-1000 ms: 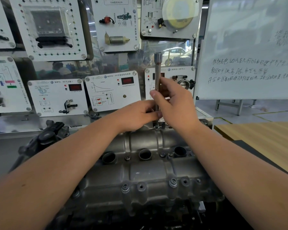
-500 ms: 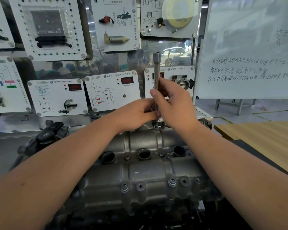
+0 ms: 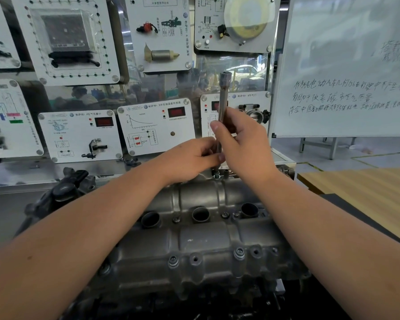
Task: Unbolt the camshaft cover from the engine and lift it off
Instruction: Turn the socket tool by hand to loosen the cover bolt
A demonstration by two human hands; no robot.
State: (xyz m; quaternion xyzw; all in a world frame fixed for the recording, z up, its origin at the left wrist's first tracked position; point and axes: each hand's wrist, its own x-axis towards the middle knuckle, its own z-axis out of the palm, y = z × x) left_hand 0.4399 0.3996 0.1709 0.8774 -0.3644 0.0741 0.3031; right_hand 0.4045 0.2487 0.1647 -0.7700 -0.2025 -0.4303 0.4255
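The camshaft cover (image 3: 201, 241) sits on the engine below both forearms. At its far edge a long socket extension (image 3: 222, 105) stands upright on a bolt (image 3: 216, 175). The right hand (image 3: 243, 144) grips the shaft midway, fingers curled round it; the left hand (image 3: 192, 158) pinches it lower, just above the cover.

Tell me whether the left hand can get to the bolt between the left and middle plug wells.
Probably yes: that bolt sits exposed on the camshaft cover, but the left hand must first release the socket extension.
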